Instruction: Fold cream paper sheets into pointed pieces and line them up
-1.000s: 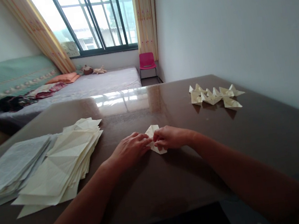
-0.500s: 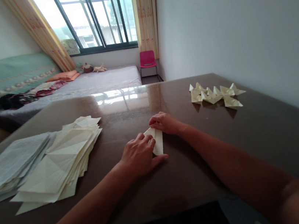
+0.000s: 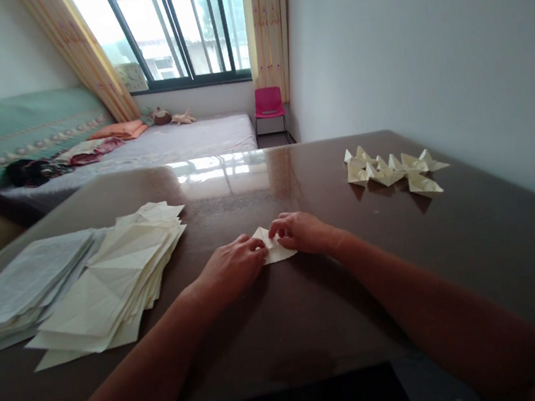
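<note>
A small cream sheet of folded paper (image 3: 277,253) lies on the brown glossy table (image 3: 284,317) between my two hands. My left hand (image 3: 236,259) grips its left edge, fingers bent and thumb tucked close. On its right side my right hand (image 3: 306,231) has curled fingers pressed on the paper, with the thumb partly hidden. The paper's top corner points away from me, and creases show on its face. Fingers cover both side corners.
At left lies a fanned stack of creased cream sheets (image 3: 118,268), beside a pile of greyish printed paper (image 3: 24,274). Several folded paper pieces (image 3: 387,169) stand at the far right. Beyond the table are a bed (image 3: 208,136) and a pink chair (image 3: 268,103).
The folded paper has been turned and now lies wider from side to side. My left hand has drawn back to its left edge; my right hand has come nearer, onto its right side.
</note>
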The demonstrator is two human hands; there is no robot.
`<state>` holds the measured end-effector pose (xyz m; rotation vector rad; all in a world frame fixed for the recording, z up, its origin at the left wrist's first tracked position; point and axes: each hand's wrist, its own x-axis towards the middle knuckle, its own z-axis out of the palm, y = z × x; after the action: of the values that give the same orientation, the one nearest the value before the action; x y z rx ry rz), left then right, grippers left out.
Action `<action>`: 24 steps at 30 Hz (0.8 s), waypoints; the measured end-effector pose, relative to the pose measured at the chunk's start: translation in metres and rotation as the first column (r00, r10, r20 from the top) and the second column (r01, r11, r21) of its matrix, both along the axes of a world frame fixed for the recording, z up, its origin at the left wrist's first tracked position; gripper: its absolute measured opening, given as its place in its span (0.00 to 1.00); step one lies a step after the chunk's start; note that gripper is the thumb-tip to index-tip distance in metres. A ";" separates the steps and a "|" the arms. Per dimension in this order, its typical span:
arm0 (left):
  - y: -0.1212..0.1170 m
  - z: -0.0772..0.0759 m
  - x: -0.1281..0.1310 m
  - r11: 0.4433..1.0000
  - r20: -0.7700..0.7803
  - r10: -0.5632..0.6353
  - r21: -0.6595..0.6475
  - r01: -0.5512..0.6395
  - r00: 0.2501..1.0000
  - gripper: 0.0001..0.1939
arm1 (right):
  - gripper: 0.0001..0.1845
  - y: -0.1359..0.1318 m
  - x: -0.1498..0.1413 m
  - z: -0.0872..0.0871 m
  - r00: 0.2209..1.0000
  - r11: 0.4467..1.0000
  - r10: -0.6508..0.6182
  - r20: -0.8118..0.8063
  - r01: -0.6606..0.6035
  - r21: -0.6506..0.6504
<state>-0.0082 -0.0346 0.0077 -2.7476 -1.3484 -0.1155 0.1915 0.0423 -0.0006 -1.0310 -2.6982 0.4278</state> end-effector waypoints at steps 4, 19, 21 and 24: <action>-0.002 0.003 0.000 0.999 -0.013 -0.004 -0.034 0.004 1.000 0.13 | 0.14 -0.004 0.007 0.007 0.975 0.973 0.214 0.059 -0.218 0.081; -0.002 0.005 0.004 0.999 -0.104 0.051 -0.011 -0.053 0.993 0.12 | 0.19 -0.030 -0.003 0.023 0.943 0.951 0.155 0.295 -0.223 0.215; -0.002 0.006 0.004 0.998 -0.114 0.055 -0.019 -0.057 0.992 0.12 | 0.17 -0.031 -0.003 0.022 0.941 0.950 0.162 0.298 -0.230 0.212; -0.002 0.008 0.001 0.998 -0.118 0.055 -0.030 -0.059 0.992 0.12 | 0.15 -0.031 -0.003 0.021 0.942 0.951 0.155 0.297 -0.223 0.213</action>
<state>-0.0068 -0.0364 0.0159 -2.6924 -1.4079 0.0706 0.1883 0.0114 0.0204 -0.8161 -3.0152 -0.0263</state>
